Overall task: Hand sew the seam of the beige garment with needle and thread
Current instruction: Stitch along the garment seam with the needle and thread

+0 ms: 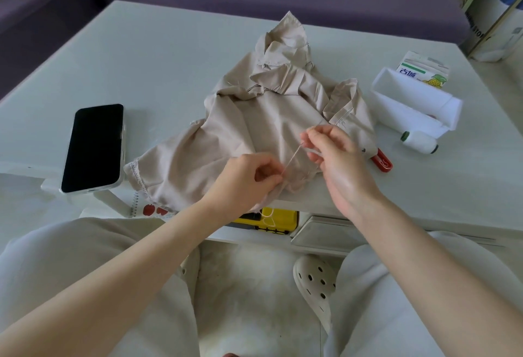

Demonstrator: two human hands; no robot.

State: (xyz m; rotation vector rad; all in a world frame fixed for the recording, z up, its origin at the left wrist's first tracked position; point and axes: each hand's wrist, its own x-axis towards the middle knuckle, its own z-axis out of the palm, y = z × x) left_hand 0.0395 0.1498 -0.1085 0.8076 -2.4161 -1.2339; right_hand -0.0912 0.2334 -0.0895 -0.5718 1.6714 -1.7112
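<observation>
Beige and crumpled, the garment [254,118] lies on the white counter [158,59], reaching its near edge. The left hand [243,184] pinches the thread [293,158] low by the fabric. The right hand [336,158] has its fingers pinching the upper end, and the thread runs taut between them.

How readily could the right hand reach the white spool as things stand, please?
Probably yes. The spool lies on the table just right of the right hand, with nothing standing between them. That hand pinches the thread, though, so it would likely have to let go first.
</observation>
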